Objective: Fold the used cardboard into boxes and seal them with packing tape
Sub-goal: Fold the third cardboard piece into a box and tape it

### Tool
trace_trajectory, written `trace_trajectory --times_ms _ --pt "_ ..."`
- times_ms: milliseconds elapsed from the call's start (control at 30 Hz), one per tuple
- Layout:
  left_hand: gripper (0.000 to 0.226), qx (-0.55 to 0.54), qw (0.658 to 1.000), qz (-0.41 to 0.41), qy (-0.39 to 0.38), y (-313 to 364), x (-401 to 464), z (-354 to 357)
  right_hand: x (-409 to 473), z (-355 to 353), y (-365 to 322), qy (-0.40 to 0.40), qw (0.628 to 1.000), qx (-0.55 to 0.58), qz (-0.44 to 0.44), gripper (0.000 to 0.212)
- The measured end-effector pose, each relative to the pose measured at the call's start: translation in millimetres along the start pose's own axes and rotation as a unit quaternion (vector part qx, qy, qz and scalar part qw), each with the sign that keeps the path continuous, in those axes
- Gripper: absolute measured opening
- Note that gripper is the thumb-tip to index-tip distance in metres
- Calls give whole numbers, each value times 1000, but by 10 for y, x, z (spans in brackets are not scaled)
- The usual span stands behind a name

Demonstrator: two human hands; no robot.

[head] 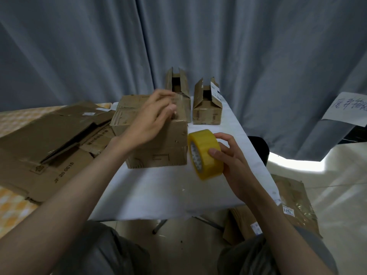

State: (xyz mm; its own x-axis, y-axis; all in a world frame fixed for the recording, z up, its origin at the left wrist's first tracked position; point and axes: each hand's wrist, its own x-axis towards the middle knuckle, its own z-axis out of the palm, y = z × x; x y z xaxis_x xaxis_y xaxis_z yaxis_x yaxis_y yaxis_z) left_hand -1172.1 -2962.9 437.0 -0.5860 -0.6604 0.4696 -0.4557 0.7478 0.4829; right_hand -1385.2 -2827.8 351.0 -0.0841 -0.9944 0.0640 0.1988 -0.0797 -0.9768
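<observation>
A grey curtain (178, 46) hangs in folds across the whole background behind the work area. In front of it stands a table covered with a white cloth (158, 187), its near edge overhanging a folding metal leg. To the left, on a patterned surface, lies a stack of flattened cardboard (45, 143), brown and creased, with printed lettering on the nearest sheet. More flattened cardboard (294, 205) lies on the tiled floor to the right of the table, bearing a white label. On the cloth, near the centre, sits the closed box (151, 135), its top flaps down and a strip of clear tape visible across the far end of the top. Behind it, at the back of the table, stand two smaller boxes with flaps raised: the rear left box (178, 84), partly hidden by the closed box, and the rear right box (207, 108), which carries a white label on one flap. A sheet of paper with handwriting (347, 108) hangs at the right edge. The left hand (151, 120) rests on top of the closed box, fingers spread and pressing at the taped area. The right hand (232, 155) grips the yellow tape roll (205, 153) just beside the box's right face, thumb on the outer band, fingers curled behind.
</observation>
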Motion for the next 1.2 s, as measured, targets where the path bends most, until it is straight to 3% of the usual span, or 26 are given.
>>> trace_trajectory --times_ms 67,133,200,267,367,433,500,633,733,900,933,1033,1200 --pt "26 39 999 4 -33 32 -16 -75 -5 -5 -16 5 1000 -4 -8 37" --pt "26 64 991 11 -118 16 -45 -127 -11 -9 -24 10 1000 -9 -16 37" --pt "51 57 979 14 -197 66 -82 -182 -14 -20 -22 14 1000 -13 -22 41" --pt "53 54 972 8 -230 140 -81 -217 -18 -29 -15 16 999 -25 -23 44" --pt "2 65 979 1 -191 320 -26 -146 -33 -15 -17 9 998 -50 -29 48" --pt "18 86 983 1 -164 415 20 -23 -46 3 -23 5 997 -61 -39 46" --pt "16 75 985 15 -155 495 53 87 -54 17 -24 2 997 -65 -48 45" --pt "34 77 981 28 -176 501 98 208 -58 1 -40 9 996 -66 -57 44" --pt "17 56 986 -10 -157 456 103 271 -61 -33 -59 26 996 -66 -60 44" --pt "10 8 999 -16 -51 476 134 372 -56 -18 -61 28 994 -72 -72 45" --pt "16 23 998 -12 -59 500 151 406 -55 -12 -56 25 994 -72 -76 45" --pt "59 81 988 -36 -128 541 172 516 -51 9 -45 16 993 -86 -80 45" --pt "59 116 986 -48 -106 581 116 608 -31 2 -22 21 990 -114 -84 45"
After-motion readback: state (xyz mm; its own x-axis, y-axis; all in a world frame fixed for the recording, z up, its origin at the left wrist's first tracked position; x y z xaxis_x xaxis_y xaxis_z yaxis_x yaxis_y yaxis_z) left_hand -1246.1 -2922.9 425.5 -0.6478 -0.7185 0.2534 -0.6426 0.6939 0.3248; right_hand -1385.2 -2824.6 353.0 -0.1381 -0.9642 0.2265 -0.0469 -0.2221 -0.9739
